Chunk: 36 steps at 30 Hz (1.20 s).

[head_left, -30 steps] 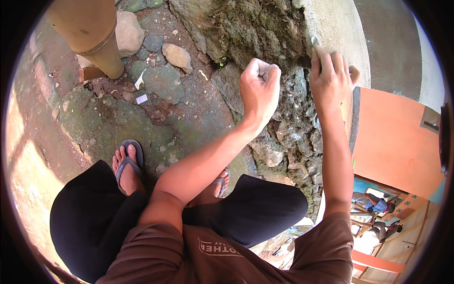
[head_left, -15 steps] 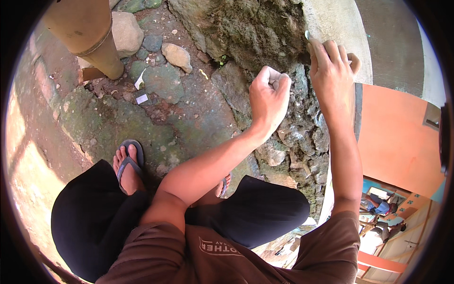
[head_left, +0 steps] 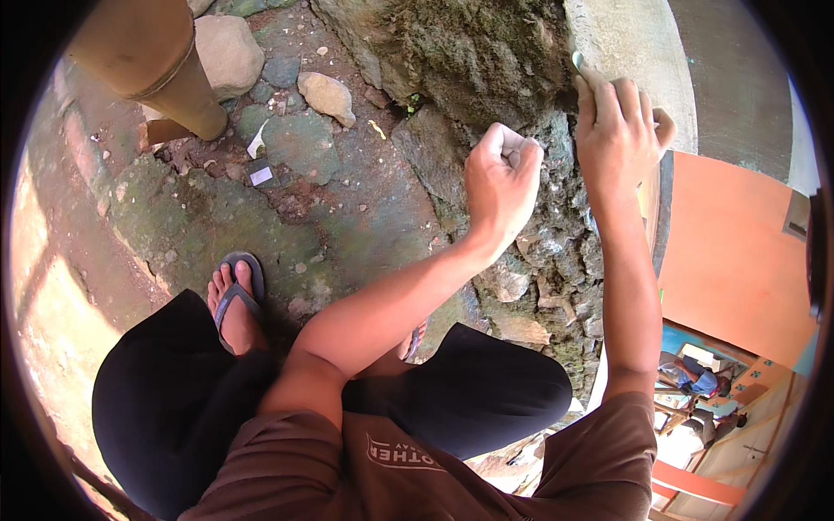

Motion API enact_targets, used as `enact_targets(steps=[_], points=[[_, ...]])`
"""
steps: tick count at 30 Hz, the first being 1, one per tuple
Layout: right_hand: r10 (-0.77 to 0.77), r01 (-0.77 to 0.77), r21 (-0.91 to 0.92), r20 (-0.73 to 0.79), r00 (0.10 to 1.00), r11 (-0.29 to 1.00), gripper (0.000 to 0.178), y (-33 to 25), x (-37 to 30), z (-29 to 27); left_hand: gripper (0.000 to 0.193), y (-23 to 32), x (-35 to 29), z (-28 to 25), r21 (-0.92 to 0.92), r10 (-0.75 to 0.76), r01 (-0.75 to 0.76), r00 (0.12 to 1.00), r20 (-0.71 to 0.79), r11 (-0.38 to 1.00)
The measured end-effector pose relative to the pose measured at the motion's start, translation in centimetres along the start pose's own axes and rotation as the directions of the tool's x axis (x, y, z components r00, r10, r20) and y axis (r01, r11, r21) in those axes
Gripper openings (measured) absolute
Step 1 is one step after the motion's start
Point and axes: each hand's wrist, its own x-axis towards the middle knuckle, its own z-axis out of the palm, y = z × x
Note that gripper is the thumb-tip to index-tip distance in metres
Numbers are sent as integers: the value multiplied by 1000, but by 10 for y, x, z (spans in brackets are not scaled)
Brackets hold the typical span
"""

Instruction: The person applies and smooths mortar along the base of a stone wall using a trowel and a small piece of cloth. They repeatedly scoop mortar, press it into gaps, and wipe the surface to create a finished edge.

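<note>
My right hand [head_left: 618, 126] is at the upper right, pressed near the edge of a pale cement ledge [head_left: 638, 48]. Past its extended index finger pokes the pale, rounded end of a small thin tool [head_left: 578, 61]; the rest is hidden by the hand. Lower and to the left, my left hand [head_left: 506, 178] is closed in a fist over the rough stone wall [head_left: 486, 52]. Greyish dust or paste coats its curled fingers, which hide whatever may be inside. The two hands are apart.
A thick bamboo post [head_left: 143, 52] stands at the upper left beside loose stones [head_left: 326, 97]. My sandalled foot [head_left: 233, 304] rests on mossy, uneven ground. An orange wall panel [head_left: 730, 252] lies to the right; farther off, people [head_left: 695, 378] are seated.
My view has shifted slightly, so the ledge and both hands appear a little farther right. My right hand has tilted slightly with its index finger stretched straighter. The left stays closed.
</note>
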Motion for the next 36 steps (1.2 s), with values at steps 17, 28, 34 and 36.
enact_targets(steps=[17,28,34,36], points=[[-82,95,-42,243,967,995,13,12,-2,-30,19,-4,9,-13,56,36,-35,999,-7,998],[-262,261,27,193,946,965,15,26,9,-23,20,-15,16,-15,43,-8,10,999,-39,999],[-282,271,82,183,942,959,13,32,12,-24,17,-19,25,-18,58,2,0,999,-40,998],[-285,268,117,172,943,956,12,25,20,-13,17,-19,26,-17,62,26,-22,998,-58,998]])
